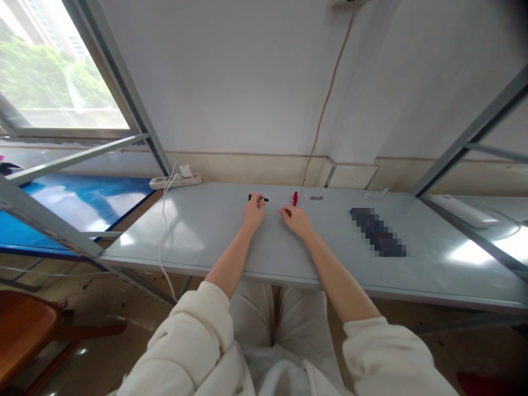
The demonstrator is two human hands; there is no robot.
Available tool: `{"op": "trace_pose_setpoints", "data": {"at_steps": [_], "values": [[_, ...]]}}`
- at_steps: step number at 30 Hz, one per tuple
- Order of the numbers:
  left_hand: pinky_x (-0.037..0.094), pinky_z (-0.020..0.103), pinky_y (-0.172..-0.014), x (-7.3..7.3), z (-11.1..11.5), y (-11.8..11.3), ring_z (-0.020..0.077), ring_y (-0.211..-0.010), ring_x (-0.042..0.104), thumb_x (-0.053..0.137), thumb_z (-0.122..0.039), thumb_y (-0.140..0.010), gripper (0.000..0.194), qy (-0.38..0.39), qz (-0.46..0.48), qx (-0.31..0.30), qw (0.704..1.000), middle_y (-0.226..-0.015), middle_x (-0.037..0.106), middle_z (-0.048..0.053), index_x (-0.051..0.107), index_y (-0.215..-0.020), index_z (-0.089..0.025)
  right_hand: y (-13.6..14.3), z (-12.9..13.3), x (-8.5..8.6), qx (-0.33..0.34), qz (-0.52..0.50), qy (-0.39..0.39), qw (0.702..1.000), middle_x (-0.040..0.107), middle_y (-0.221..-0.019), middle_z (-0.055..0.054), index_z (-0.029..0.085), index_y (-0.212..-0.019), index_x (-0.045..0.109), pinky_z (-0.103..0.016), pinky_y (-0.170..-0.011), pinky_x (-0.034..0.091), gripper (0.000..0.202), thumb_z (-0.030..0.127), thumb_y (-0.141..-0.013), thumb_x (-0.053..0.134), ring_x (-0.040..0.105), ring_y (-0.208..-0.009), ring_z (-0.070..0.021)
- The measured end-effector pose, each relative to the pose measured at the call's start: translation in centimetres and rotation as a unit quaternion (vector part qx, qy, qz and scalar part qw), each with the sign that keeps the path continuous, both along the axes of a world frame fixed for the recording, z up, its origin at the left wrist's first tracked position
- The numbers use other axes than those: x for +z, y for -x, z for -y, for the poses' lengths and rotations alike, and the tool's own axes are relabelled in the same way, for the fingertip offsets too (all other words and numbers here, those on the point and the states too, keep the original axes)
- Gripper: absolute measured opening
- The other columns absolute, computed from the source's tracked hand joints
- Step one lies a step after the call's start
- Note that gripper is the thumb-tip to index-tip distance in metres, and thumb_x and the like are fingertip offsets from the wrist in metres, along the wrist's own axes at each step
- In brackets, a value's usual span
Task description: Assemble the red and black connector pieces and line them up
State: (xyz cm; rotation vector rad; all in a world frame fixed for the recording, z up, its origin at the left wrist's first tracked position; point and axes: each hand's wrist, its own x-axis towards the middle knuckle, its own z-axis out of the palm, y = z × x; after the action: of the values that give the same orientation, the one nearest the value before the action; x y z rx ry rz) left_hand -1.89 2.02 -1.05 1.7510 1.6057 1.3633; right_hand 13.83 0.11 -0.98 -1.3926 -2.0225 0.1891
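Observation:
My left hand [254, 210] is closed around a slim black pen-like object [265, 199], held crosswise above the desk; its ends stick out on both sides of the fingers. To the right, my right hand [296, 219] rests low over the desk with thumb and fingers pinched together. Anything in that pinch is too small to make out. Just beyond the right hand lies a small red object [295, 197], whose kind I cannot tell. Several small dark pieces [316, 198] lie in a short row to the right of it.
The grey desk [214, 242] runs along a white wall. A white power strip [177, 180] with a cable sits at its back left. At the right lies a blurred-out dark item [378, 234]. Metal frame posts [127, 93] rise at both sides, and a wooden chair [28, 330] stands lower left.

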Motion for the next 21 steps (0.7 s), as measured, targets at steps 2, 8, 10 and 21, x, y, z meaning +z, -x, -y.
{"op": "trace_pose_setpoints", "data": {"at_steps": [2, 8, 10, 21], "values": [[0.041, 0.021, -0.057, 0.3, 0.1, -0.5, 0.0074, -0.052, 0.051, 0.043, -0.02, -0.078, 0.018, 0.024, 0.114, -0.078, 0.99, -0.075, 0.063, 0.004, 0.049, -0.094, -0.015, 0.1, -0.1, -0.1, -0.034, -0.06, 0.003, 0.998, 0.06, -0.07, -0.006, 0.017, -0.076, 0.053, -0.025, -0.059, 0.036, 0.033, 0.043, -0.081, 0.034, 0.051, -0.061, -0.015], [0.037, 0.018, -0.047, 0.9, 1.3, -1.7, 0.0041, -0.044, 0.048, 0.046, -0.024, -0.076, 0.018, 0.09, 0.247, -0.211, 0.941, -0.078, 0.064, 0.004, 0.046, -0.091, -0.015, 0.2, 0.4, 0.6, -0.047, -0.141, 0.03, 0.988, 0.051, -0.056, -0.002, 0.02, -0.064, 0.043, -0.025, -0.057, 0.035, 0.048, 0.056, -0.082, 0.018, 0.048, -0.055, -0.0145], [0.036, 0.018, -0.046, 1.0, 1.6, -1.8, 0.0041, -0.044, 0.049, 0.047, -0.026, -0.076, 0.018, 0.097, 0.25, -0.225, 0.937, -0.078, 0.064, 0.004, 0.046, -0.09, -0.015, 0.2, 0.5, 0.9, -0.045, -0.152, 0.022, 0.987, 0.048, -0.053, -0.001, 0.02, -0.059, 0.04, -0.025, -0.056, 0.034, 0.05, 0.059, -0.08, 0.017, 0.046, -0.053, -0.0135], [0.033, 0.017, -0.043, 0.6, 1.2, -2.4, 0.0034, -0.037, 0.045, 0.036, -0.021, -0.082, 0.008, 0.117, 0.233, -0.222, 0.94, -0.061, 0.053, -0.004, 0.04, -0.087, -0.016, 0.4, 0.4, 0.8, -0.035, -0.164, -0.01, 0.986, 0.045, -0.05, 0.001, 0.02, -0.057, 0.039, -0.022, -0.051, 0.031, 0.049, 0.06, -0.079, 0.022, 0.041, -0.048, -0.0108]]}}
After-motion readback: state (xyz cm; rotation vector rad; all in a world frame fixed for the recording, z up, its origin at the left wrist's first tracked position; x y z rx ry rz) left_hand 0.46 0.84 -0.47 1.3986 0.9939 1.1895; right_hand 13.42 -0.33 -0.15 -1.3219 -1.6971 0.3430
